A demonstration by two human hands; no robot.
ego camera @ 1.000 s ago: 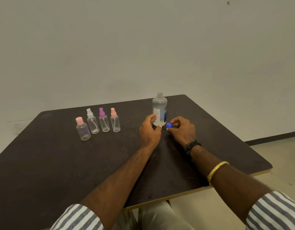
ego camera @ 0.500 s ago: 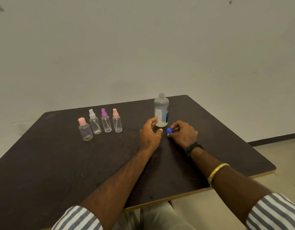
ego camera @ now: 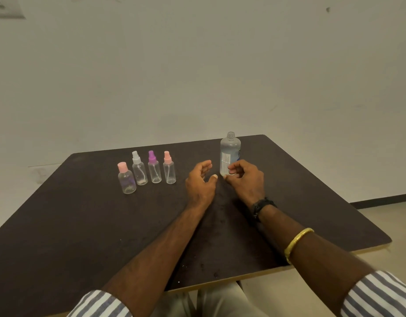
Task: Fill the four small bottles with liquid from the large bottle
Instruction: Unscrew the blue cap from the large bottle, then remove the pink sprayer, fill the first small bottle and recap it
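The large clear bottle (ego camera: 230,154) stands uncapped and upright, far right of centre on the dark table (ego camera: 83,225). Four small empty bottles stand in a row to its left: a pink flat-capped one (ego camera: 126,179), then sprayers topped white (ego camera: 139,169), purple (ego camera: 154,168) and pink (ego camera: 169,168). My right hand (ego camera: 245,179) rests at the large bottle's base with its fingers curled in; the blue cap it pinched a moment ago is hidden inside them. My left hand (ego camera: 201,181) hovers just left of the bottle, fingers relaxed, holding nothing.
The table's near edge (ego camera: 254,276) runs under my forearms and its right corner lies at the right. A plain wall rises behind the table. Bare floor shows at the lower right.
My left hand has come off the large bottle and drifted left, opening. My right hand's fingers have closed over the blue cap, which no longer shows.
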